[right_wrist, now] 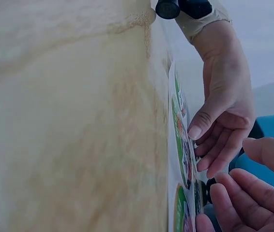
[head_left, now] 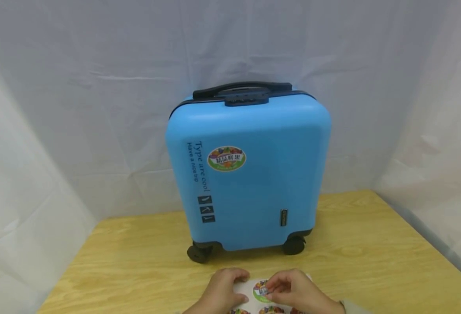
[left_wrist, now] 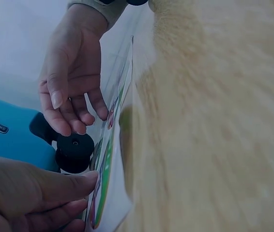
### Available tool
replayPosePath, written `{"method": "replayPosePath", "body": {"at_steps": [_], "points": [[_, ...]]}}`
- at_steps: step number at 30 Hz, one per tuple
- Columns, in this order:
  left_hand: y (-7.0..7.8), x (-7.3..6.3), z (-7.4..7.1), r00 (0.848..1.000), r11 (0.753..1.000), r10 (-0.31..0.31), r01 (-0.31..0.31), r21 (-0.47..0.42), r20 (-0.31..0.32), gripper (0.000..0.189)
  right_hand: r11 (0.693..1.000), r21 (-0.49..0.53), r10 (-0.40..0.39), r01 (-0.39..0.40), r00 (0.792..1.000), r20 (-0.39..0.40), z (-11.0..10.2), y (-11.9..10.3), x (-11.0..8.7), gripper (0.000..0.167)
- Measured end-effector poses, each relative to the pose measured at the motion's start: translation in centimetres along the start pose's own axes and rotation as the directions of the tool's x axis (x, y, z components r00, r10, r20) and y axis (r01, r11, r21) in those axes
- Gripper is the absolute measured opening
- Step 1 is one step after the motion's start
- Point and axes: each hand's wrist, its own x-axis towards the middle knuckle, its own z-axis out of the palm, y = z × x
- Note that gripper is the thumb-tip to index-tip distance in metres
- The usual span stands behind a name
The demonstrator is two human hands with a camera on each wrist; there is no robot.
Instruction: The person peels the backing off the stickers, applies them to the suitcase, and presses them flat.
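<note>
A white sheet of round fruit stickers [head_left: 247,286] lies on the table in front of a blue suitcase [head_left: 254,174]. My left hand [head_left: 223,291] rests at the sheet's left side, its thumb [left_wrist: 81,183] touching the surface. Over a sticker [head_left: 260,291] hovers my right hand [head_left: 295,290], fingers loosely bent and thumb apart from them in the left wrist view. Nothing shows between the right fingers. One oval fruit sticker [head_left: 226,158] is on the suitcase's front, beside the printed lettering. The sheet's near part is cut off in the head view.
The suitcase stands upright on black wheels [head_left: 293,245], with a black handle [head_left: 242,88] on top. Beneath everything is a wood-grain table [head_left: 372,261]. White cloth [head_left: 97,109] hangs behind and at both sides.
</note>
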Motion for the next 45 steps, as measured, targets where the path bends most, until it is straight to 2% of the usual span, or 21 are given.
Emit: {"method": "replayPosePath", "body": {"at_steps": [10,14,19,25,29,33,37,42,45], "points": [[-0.06,-0.22,0.23,0.999,0.999,0.032,-0.031,0.017,-0.034,0.036,1.000,-0.016,0.025,-0.025,1.000,-0.014,0.22,0.23,-0.10,0.023],[-0.04,-0.27,0.39,0.999,0.999,0.012,-0.013,-0.032,-0.031,0.032,1.000,0.011,0.026,-0.026,1.000,-0.003,0.20,0.26,-0.18,0.024],[0.25,-0.34,0.62,0.998,0.993,-0.060,0.061,-0.103,0.017,0.022,0.999,0.032,0.021,-0.021,1.000,0.010,0.28,0.34,-0.24,0.023],[0.71,-0.46,0.45,0.992,0.986,-0.088,0.099,-0.136,0.086,0.017,0.999,0.036,-0.007,0.006,1.000,0.019,0.37,0.42,-0.23,0.022],[0.85,-0.64,0.28,0.988,0.980,-0.097,0.116,-0.163,0.117,0.018,0.997,0.048,-0.055,0.053,0.998,0.038,0.38,0.53,-0.28,0.022],[0.74,-0.72,0.27,0.987,0.960,-0.103,0.132,-0.249,0.126,0.021,0.994,0.014,-0.108,0.107,0.993,0.038,0.46,0.54,-0.28,0.022],[0.52,-0.52,0.25,0.981,0.927,-0.131,0.171,-0.333,0.141,0.025,0.993,-0.035,-0.114,0.114,0.993,0.019,0.61,0.40,-0.25,0.020],[0.25,-0.53,0.19,0.979,0.875,-0.138,0.192,-0.445,0.152,0.020,0.992,-0.022,-0.127,0.127,0.992,0.021,0.63,0.31,-0.18,0.019],[0.17,-0.62,0.01,0.978,0.856,-0.132,0.193,-0.479,0.159,0.015,0.991,-0.013,-0.136,0.137,0.990,0.019,0.70,0.30,-0.14,0.020]]}}
